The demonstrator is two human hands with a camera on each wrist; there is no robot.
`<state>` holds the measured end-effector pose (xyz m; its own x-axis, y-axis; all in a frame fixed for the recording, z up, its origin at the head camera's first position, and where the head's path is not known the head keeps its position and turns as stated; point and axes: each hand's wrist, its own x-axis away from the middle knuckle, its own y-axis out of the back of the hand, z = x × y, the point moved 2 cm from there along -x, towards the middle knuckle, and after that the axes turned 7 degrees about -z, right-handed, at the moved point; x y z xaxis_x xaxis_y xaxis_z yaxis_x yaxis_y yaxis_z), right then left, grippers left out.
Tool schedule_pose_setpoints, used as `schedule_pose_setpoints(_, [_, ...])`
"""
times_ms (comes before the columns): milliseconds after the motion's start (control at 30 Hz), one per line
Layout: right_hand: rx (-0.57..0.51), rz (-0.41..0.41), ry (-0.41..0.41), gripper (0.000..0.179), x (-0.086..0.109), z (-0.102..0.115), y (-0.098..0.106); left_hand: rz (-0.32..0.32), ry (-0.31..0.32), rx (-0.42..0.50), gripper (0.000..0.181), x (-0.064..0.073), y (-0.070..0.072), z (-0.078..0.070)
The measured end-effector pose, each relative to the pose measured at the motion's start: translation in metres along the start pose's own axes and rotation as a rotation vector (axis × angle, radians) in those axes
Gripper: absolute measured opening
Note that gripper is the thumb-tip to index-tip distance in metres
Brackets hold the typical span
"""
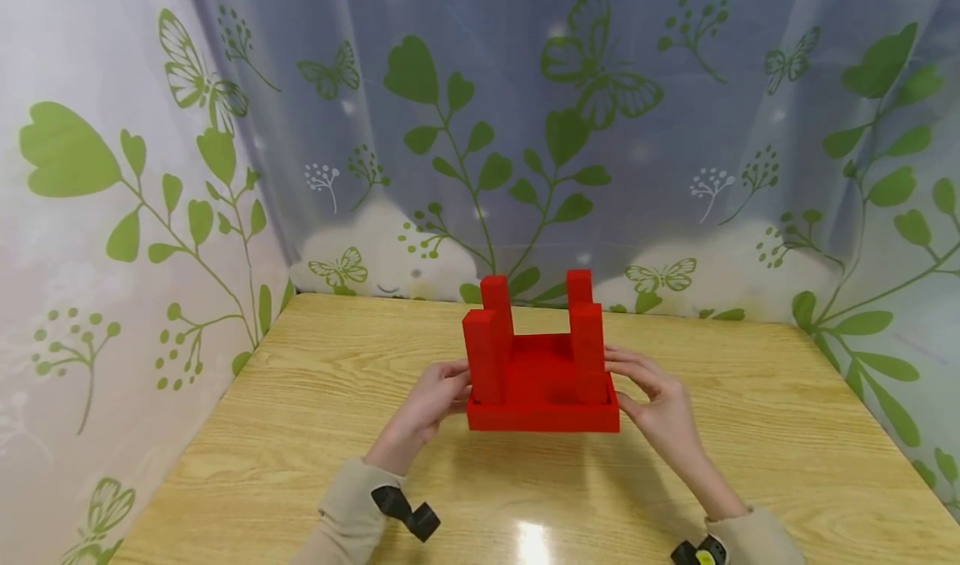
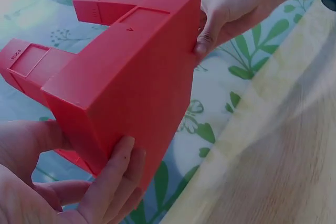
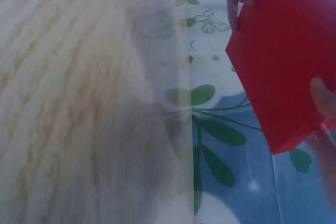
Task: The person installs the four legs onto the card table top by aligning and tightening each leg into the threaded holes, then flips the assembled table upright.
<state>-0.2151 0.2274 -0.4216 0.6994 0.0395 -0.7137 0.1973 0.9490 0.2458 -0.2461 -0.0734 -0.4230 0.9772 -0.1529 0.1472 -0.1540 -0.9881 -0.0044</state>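
A red toy-sized stool or table [image 1: 543, 417] is in the middle of the head view, upside down, its several square legs [image 1: 587, 352] pointing upward from a shallow rimmed top. My left hand [image 1: 431, 398] holds its left side. In the left wrist view, the thumb lies on the side wall and the fingers [image 2: 118, 174] curl onto the smooth flat underside. From the right, my right hand [image 1: 663, 407] grips the opposite side, thumb near the lower front corner. Both wrist views show the red piece held up off the table between the two hands.
The wooden tabletop [image 1: 337, 382] lies under the hands, with shadows on it below the red piece. A curtain [image 1: 480, 132] printed with green leaves and butterflies hangs behind the table and along both sides. Black straps [image 1: 405, 511] sit on the wrists over beige sleeves.
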Motion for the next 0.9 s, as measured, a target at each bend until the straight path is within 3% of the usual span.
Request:
schedule_pose_setpoints(167, [-0.110,-0.016,-0.001,0.044,-0.003,0.003,0.000,0.023,-0.031,0.042,0.036,0.003,0.000,-0.005])
schedule_pose_setpoints(300, [-0.109,-0.092,-0.018,0.039,-0.002,0.005,0.002,0.049,-0.113,0.086,0.040,0.003,-0.001,-0.009])
schedule_pose_setpoints(433, [-0.162,-0.149,-0.052,0.039,0.000,0.007,0.005,0.019,-0.314,-0.019,0.051,0.003,-0.004,-0.011])
schedule_pose_setpoints(533, [-0.214,-0.156,-0.068,0.042,0.000,0.008,0.007,-0.057,-0.522,-0.127,0.053,0.004,-0.006,-0.013])
schedule_pose_setpoints(667, [-0.229,-0.146,-0.081,0.043,-0.002,0.011,0.008,-0.134,-0.689,-0.121,0.047,0.003,-0.008,-0.013])
schedule_pose_setpoints(733, [-0.190,-0.149,-0.087,0.042,-0.004,0.013,0.008,-0.147,-0.721,-0.104,0.045,0.004,-0.008,-0.013])
schedule_pose_setpoints(900, [-0.037,-0.166,-0.130,0.039,-0.007,0.022,0.009,-0.162,-0.700,-0.100,0.046,0.005,-0.007,-0.014])
